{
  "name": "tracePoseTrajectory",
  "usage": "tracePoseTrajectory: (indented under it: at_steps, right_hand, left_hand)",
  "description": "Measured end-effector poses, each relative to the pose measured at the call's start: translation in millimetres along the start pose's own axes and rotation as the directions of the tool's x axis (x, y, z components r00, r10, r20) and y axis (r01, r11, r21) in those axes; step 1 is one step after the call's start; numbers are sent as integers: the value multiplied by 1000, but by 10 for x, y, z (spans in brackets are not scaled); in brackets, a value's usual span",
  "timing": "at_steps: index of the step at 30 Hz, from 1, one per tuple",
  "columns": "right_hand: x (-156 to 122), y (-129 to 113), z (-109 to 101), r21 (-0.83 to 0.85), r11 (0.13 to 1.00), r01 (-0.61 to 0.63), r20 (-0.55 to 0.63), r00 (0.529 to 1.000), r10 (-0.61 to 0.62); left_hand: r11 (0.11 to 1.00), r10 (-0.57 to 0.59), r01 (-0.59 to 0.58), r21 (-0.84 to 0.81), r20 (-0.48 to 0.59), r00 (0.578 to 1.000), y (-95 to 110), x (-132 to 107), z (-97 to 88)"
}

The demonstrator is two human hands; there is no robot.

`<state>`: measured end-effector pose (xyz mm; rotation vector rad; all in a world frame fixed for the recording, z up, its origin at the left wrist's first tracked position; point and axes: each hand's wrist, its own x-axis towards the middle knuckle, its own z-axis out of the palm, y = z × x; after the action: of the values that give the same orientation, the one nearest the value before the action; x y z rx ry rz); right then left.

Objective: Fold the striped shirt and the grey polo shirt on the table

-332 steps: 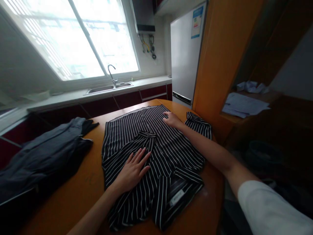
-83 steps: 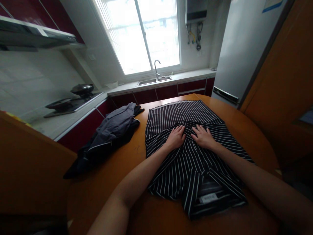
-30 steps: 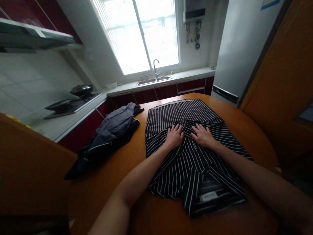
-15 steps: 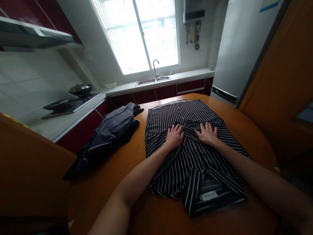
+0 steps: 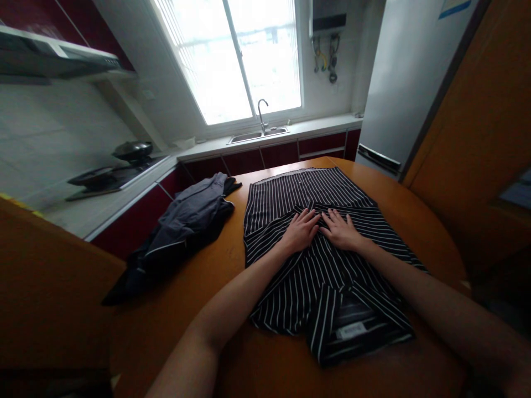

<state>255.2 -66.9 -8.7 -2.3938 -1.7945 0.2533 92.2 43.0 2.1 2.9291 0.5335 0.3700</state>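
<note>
A black shirt with white stripes (image 5: 286, 301) lies spread on the round wooden table, its collar toward me and its hem at the far side. Both sleeves are folded in across its middle. My left hand (image 5: 301, 229) rests flat on the folded sleeves, fingers spread. Close beside it, my right hand (image 5: 341, 229) also lies flat on the striped cloth with its fingers apart. Inside the collar a white label (image 5: 352, 330) shows. Neither hand grips the fabric.
A grey and black garment (image 5: 178, 226) lies heaped on the left of the wooden table (image 5: 431, 221). Beyond stand a counter with a sink (image 5: 249, 137), a stove with a pan (image 5: 133, 150) at left, and a fridge (image 5: 409, 77) at right.
My right hand has slid left across the shirt, close to my left hand. My left hand has shifted slightly right. The shirt lies much as before.
</note>
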Motion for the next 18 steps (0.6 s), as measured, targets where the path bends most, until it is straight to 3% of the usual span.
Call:
tracePoseTrajectory:
  at_steps: [3,18]
  right_hand:
    - [2,18,9,-1,1000,-6,14,1000,6]
    - [37,46,56,-15,999,-35,-13,999,35]
  left_hand:
    - [1000,-4,5,-12,58,998,-21,-1,26]
    - [997,-77,78,-15,59,995,8,-13,-21]
